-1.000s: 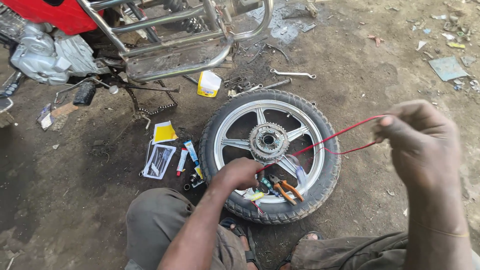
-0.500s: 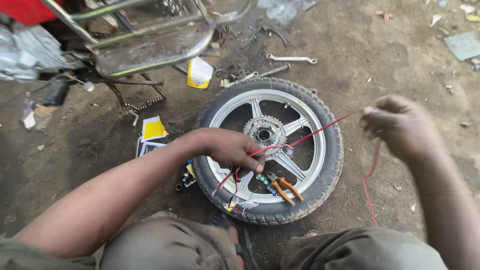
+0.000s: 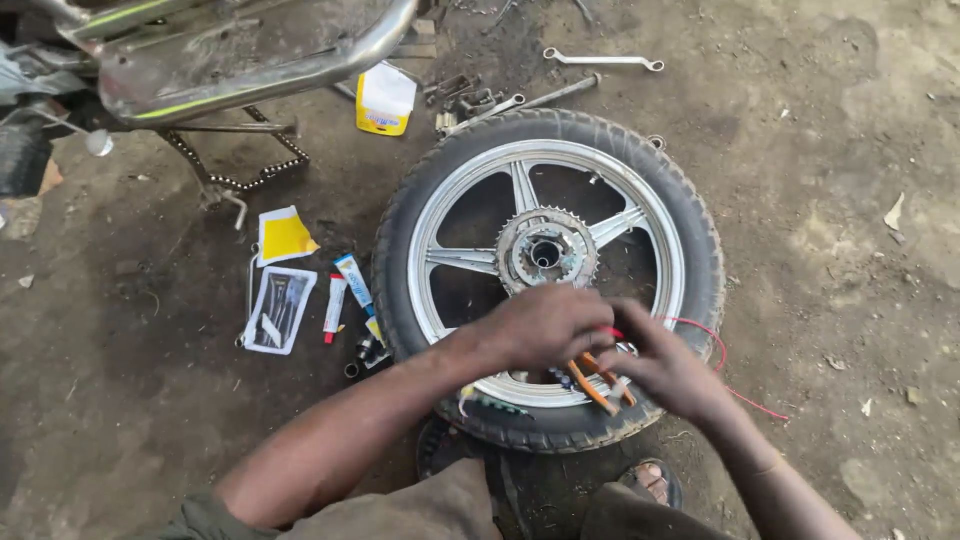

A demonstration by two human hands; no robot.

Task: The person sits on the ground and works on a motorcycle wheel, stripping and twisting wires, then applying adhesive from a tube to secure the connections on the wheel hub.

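Observation:
A motorcycle wheel (image 3: 548, 150) with a black tyre, silver spokes and a toothed sprocket (image 3: 546, 251) lies flat on the dirt. My left hand (image 3: 545, 325) and my right hand (image 3: 665, 362) meet over its near rim, both pinching a thin red wire (image 3: 705, 331) that loops out to the right and trails onto the ground. Orange-handled pliers (image 3: 598, 383) lie on the rim just under my hands.
A motorcycle frame with a chrome bar (image 3: 250, 75) and a hanging chain (image 3: 240, 180) is at top left. A yellow-white bottle (image 3: 385, 100), spanners (image 3: 600, 60), small tubes (image 3: 350, 285) and paper packets (image 3: 280, 310) lie on the dirt left of and behind the wheel. My sandalled foot (image 3: 655, 480) is near the tyre.
My right hand has come in from the far right to meet my left hand at the wheel's near rim. The stretched red wire is now slack and looped.

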